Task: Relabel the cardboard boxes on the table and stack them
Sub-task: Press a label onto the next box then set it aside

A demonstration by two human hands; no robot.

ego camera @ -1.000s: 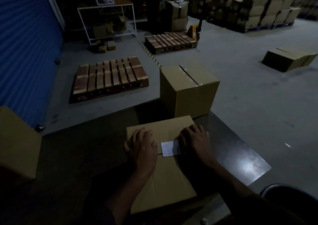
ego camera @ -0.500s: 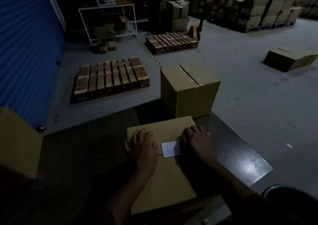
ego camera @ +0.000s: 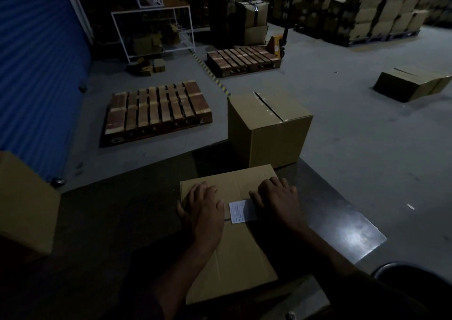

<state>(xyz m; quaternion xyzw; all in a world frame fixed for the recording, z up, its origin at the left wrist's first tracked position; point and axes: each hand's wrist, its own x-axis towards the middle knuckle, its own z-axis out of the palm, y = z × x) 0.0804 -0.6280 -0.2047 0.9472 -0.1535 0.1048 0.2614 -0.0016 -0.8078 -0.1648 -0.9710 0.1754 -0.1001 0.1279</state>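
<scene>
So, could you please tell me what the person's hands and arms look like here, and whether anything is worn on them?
Both hands are bare: no gloves show on the left hand or the right hand, and no rings, watch or bands are visible in the dim light. The forearms are uncovered as far as they can be seen; nearer the frame's bottom edge they fade into shadow, so any sleeve there cannot be made out.

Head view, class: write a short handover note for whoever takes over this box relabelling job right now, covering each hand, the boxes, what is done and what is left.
Left hand: flat on the near brown cardboard box, beside the label.
Right hand: pressing the right part of the small white paper label onto that box.
Taped brown cardboard box: at the far edge of the dark table; no label visible.
Third brown box: on the left.
Done: label laid on the near box.
Left: label the others, stack all.
</scene>
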